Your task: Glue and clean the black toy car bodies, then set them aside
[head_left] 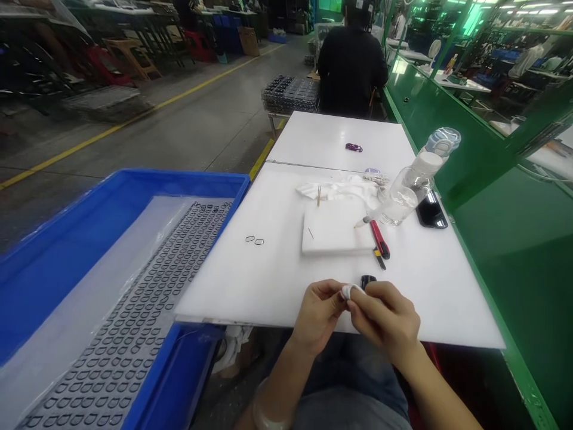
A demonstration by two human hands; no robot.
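Close together above the table's near edge, my left hand (317,315) and my right hand (388,315) meet at the fingertips. Between them is a small white strip (350,291), like cloth or tape, looped around a fingertip of my right hand. The left thumb and fingers pinch at its edge; whether they also hold a small part is hidden. Just behind the right fingers sits a black round cap-like object (367,280). Farther off lies a white block (338,230) with a thin pin on it. Two small dark ring frames (255,240) lie to the left.
A red cutter (380,240) and a yellow-black tool (379,259) lie beside the block. Behind are a crumpled white cloth (344,190), clear bottle (403,197) and phone (432,210). At left, a blue bin (67,221) holds rows of frames. A person (353,65) sits ahead.
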